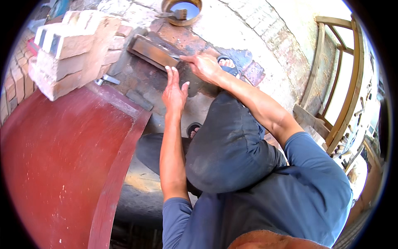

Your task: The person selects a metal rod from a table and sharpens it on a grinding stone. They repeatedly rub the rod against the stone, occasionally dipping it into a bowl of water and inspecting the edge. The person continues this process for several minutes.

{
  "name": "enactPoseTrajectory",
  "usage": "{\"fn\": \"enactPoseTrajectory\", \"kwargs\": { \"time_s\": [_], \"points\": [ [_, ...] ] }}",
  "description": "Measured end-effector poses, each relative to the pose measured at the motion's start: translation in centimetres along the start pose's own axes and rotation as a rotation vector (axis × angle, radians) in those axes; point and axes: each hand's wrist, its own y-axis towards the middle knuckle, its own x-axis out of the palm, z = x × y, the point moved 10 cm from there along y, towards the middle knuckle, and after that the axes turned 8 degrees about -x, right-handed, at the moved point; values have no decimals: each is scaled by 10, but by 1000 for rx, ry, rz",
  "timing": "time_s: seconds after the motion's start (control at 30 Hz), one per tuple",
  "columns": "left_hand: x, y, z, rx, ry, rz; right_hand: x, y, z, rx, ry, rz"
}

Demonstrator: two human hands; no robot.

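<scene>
Touching brown block (pixel 150 53), left hand (pixel 173 96), right grip (pixel 206 69) unclear

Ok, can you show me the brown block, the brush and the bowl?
Brown block (pixel 151 52): head view, its long face.
Brush (pixel 180 15): head view, its bristles.
Bowl (pixel 182 23): head view, its near rim.
</scene>
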Motion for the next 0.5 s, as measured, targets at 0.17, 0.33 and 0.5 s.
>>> {"fn": "enactPoseTrajectory", "kwargs": {
  "time_s": [0.17,0.33,0.5],
  "points": [
    [0,6,1,-40,34,-20,-3,-15,-1,32,-2,-25],
    [3,-2,-8,-26,2,-24,4,-9,-5,-104,-16,72],
    [-6,4,-1,-49,-13,10,3,-12,-1,-101,-104,49]
  ]
}}
